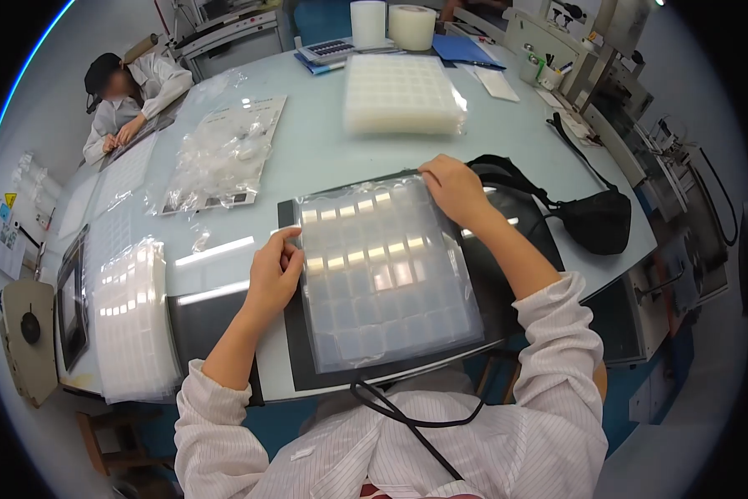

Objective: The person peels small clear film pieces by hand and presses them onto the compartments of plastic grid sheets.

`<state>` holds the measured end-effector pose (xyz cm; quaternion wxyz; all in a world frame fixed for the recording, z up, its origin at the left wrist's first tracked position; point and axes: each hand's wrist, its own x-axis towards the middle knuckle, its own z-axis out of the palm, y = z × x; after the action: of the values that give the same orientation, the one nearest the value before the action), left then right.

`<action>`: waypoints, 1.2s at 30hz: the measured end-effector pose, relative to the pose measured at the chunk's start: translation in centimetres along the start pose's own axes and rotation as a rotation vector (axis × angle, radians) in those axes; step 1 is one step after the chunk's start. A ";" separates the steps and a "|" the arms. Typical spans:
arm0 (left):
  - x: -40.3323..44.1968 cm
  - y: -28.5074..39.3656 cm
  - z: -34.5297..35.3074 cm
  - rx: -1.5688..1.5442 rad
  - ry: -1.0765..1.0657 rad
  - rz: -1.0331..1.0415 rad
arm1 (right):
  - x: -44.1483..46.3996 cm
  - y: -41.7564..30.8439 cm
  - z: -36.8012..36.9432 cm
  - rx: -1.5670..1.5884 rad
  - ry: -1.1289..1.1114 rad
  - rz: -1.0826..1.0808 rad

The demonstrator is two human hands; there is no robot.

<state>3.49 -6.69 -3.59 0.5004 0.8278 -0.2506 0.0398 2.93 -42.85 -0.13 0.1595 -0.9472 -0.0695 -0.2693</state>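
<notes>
A clear plastic sheet with a grid of rectangular pockets [391, 291] lies on a black board [301, 359] in front of me. My left hand [276, 270] is at the sheet's left edge, its fingers curled together; what they hold, if anything, is too small to make out. At the top right corner of the sheet, my right hand [455, 190] has its fingers pressed together on the corner. To the left lies a stack of similar pocketed sheets [133, 320].
Beyond the sheet sits a thick stack of translucent sheets [403, 93], with two white rolls [368, 25] behind it. A crumpled plastic bag [228, 150] lies at upper left. A black bag with a strap [594, 218] is at right. Another person [133, 96] works at far left.
</notes>
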 end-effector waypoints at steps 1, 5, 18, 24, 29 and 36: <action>0.0 0.2 -0.2 0.016 -0.039 -0.031 | 0.2 0.2 0.6 0.013 -0.003 0.003; 0.2 0.6 -0.6 -0.007 -0.082 -0.073 | -0.8 0.7 2.3 -0.050 0.032 -0.131; 3.8 5.9 2.0 0.233 -0.039 0.301 | -1.7 0.3 2.8 -0.070 0.078 -0.198; 9.8 8.0 9.4 0.239 -0.121 0.452 | -1.1 0.6 2.7 0.042 0.081 -0.189; 11.2 5.4 13.0 0.344 -0.012 0.486 | -1.2 0.7 2.7 0.093 0.074 -0.114; 10.6 5.0 12.5 0.409 -0.082 0.492 | -1.1 0.1 2.5 0.027 0.048 -0.104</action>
<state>8.14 -23.16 -2.37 0.2888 0.8267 -0.4498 0.1755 3.27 -42.19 -2.72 0.1595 -0.9334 -0.1182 -0.2991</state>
